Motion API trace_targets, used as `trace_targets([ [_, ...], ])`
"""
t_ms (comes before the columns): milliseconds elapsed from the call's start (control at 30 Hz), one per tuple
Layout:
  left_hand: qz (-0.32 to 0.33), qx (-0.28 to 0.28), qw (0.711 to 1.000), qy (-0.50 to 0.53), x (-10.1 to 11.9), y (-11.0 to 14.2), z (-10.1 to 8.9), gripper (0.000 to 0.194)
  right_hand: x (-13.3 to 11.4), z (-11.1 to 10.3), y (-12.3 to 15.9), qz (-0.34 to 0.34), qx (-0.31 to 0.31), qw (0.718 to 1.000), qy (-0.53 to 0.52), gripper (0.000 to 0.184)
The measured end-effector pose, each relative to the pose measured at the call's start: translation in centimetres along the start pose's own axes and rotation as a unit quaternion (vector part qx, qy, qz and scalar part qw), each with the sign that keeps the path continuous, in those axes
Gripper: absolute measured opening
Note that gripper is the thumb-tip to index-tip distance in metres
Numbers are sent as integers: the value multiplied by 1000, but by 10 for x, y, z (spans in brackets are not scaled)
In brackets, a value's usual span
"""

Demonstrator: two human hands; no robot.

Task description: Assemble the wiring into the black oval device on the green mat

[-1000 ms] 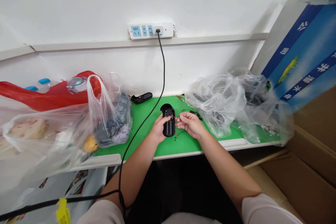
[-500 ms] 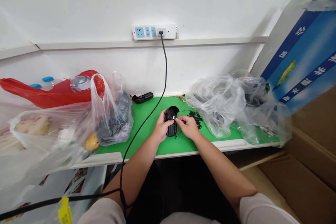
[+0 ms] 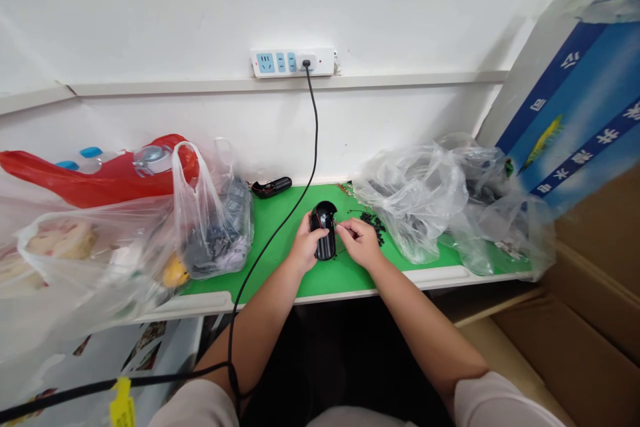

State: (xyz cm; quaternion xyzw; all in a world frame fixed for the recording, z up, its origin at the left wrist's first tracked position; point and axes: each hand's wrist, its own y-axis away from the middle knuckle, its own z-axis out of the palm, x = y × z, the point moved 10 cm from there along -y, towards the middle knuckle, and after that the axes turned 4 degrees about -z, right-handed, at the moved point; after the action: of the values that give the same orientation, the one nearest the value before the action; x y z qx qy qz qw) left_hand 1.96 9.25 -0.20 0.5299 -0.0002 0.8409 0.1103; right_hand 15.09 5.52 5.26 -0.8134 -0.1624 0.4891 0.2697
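One casing (image 3: 327, 245) filling left hand (image 3: 305, 245), one shell (image 3: 277, 186) lying behind, right hand (image 3: 361, 241) pinching, load unclear, green table (image 3: 345, 278), white wall (image 3: 195, 13)

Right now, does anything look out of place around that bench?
Yes: a long black cable hangs from the white rectangular socket strip across the flat green tabletop, an odd route that might snag the left arm.

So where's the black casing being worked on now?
In the head view, the black casing is just below centre, in the left hand, with the right hand at its right edge.
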Motion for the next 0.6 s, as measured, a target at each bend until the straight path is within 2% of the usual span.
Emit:
trace_targets([
  [133,-36,9,999,29,-5,0,-5,50,-9,4,2,-60,-19,997,37,25],
  [300,-9,21,999,23,1,1,-4,48,-17,13,5,-86,-64,994,10,25],
  [367,6,21,1000,22,5,2,-3,48,-17,18,5,-60,-96,992,-52,28],
  [433,4,14,1000,22,5,3,0,49,-12,23,5,-5,-127,982,-142,31],
  [533,-33,-22,999,20,-1,5,8,49,4,32,10,102,-154,937,-297,33],
  [600,-52,-43,998,18,-5,6,12,49,11,37,12,142,-156,909,-360,33],
])
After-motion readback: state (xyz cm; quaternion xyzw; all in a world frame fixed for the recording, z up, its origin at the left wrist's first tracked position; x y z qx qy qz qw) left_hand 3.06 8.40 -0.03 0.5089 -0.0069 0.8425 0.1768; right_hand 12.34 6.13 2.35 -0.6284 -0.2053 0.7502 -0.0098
